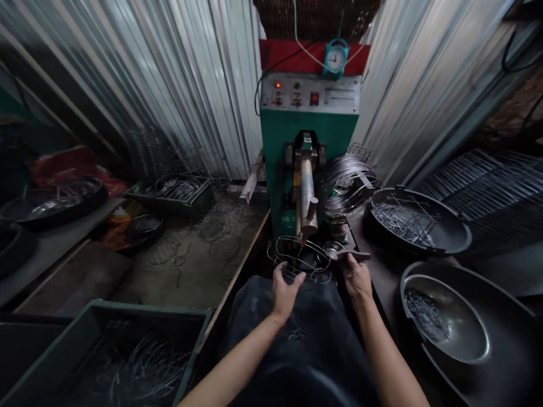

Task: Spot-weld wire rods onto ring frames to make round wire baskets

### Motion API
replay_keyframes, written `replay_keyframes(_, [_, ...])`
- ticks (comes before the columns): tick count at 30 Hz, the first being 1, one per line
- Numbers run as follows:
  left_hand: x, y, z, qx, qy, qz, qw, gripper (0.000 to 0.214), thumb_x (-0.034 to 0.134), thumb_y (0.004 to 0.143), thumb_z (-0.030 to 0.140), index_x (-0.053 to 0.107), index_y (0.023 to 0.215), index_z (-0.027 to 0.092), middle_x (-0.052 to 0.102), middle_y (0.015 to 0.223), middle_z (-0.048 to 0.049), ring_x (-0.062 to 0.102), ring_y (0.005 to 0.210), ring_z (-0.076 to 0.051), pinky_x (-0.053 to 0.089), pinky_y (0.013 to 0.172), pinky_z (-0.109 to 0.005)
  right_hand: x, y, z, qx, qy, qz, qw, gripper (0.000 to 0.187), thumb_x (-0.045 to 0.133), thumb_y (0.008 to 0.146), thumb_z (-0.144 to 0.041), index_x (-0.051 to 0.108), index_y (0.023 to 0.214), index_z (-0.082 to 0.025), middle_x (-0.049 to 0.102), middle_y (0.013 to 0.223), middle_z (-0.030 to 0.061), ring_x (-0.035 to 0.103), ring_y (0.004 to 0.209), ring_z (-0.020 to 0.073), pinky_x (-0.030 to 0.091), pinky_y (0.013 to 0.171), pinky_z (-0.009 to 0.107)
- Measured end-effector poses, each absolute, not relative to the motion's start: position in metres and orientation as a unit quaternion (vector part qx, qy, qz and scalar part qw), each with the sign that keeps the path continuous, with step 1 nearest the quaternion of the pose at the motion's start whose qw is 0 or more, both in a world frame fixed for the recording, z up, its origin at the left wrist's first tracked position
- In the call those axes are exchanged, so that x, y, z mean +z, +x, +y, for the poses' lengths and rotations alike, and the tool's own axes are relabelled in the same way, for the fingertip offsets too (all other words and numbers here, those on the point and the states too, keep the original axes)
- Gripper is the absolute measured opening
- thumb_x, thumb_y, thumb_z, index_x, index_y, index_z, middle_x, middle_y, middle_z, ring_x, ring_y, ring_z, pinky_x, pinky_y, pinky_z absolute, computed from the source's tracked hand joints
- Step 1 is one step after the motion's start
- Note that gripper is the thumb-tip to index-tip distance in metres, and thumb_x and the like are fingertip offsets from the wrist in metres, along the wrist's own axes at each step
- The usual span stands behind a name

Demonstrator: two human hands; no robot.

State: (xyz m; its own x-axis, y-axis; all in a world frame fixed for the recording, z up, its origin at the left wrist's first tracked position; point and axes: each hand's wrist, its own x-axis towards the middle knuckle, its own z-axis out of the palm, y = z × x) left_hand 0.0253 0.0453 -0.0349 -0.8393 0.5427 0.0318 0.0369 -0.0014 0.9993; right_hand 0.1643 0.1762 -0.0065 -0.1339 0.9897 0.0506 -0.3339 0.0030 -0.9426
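Note:
A round wire basket frame (299,257) lies in front of a green welding machine (309,141), under its metal arm (306,195). My left hand (285,291) grips the near rim of the frame, fingers curled round the wire. My right hand (355,275) is closed at the right of the frame, touching a small metal piece (348,253) beside a little steel cup (331,249). Both forearms reach out over a dark apron on my lap.
A coil of wire rings (348,181) hangs right of the machine. Two dark pans (462,234) (513,339) with wire pieces and a steel bowl (464,328) stand at right. A green crate (102,314) of wires is at lower left, trays and corrugated walls behind.

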Motion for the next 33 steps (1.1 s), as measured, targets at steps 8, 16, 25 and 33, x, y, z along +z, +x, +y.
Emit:
replay_keyframes(8, [-0.033, 0.050, 0.084, 0.689, 0.169, 0.666, 0.229, 0.046, 0.077, 0.055, 0.034, 0.054, 0.092, 0.019, 0.056, 0.096, -0.0064, 0.054, 0.092, -0.020, 0.041, 0.084, -0.035, -0.035, 0.176, 0.157, 0.578, -0.393, -0.534, 0.475, 0.030, 0.072, 0.065, -0.037, 0.067, 0.087, -0.018, 0.069, 0.092, 0.0064, 0.062, 0.093, 0.0235, 0.045, 0.088, 0.040])
replay_keyframes(16, [-0.021, 0.040, 0.070, 0.778, 0.040, 0.490, 0.391, 0.038, 0.075, 0.054, 0.032, 0.048, 0.079, 0.021, 0.052, 0.076, 0.0032, 0.054, 0.072, -0.011, 0.043, 0.074, -0.028, 0.004, 0.155, 0.148, 0.531, -0.365, -0.623, 0.444, 0.026, 0.069, 0.066, -0.040, 0.067, 0.081, -0.018, 0.069, 0.090, 0.0067, 0.062, 0.085, 0.0224, 0.047, 0.082, 0.038])
replay_keyframes(25, [-0.024, 0.020, 0.068, 0.803, -0.012, 0.429, 0.414, 0.042, 0.076, 0.052, 0.027, 0.046, 0.081, 0.022, 0.054, 0.078, 0.0031, 0.055, 0.077, -0.012, 0.043, 0.074, -0.028, 0.032, 0.116, 0.147, 0.458, -0.329, -0.706, 0.427, 0.022, 0.064, 0.070, -0.040, 0.063, 0.078, -0.019, 0.067, 0.079, 0.0049, 0.060, 0.077, 0.0211, 0.046, 0.074, 0.033])
replay_keyframes(33, [-0.024, 0.017, 0.074, 0.809, -0.039, 0.405, 0.425, 0.042, 0.076, 0.052, 0.030, 0.045, 0.079, 0.021, 0.052, 0.078, 0.0036, 0.053, 0.073, -0.011, 0.043, 0.071, -0.028, 0.032, 0.104, 0.150, 0.442, -0.349, -0.711, 0.421, 0.021, 0.063, 0.070, -0.038, 0.062, 0.078, -0.019, 0.067, 0.077, 0.0036, 0.060, 0.074, 0.0209, 0.046, 0.071, 0.032])
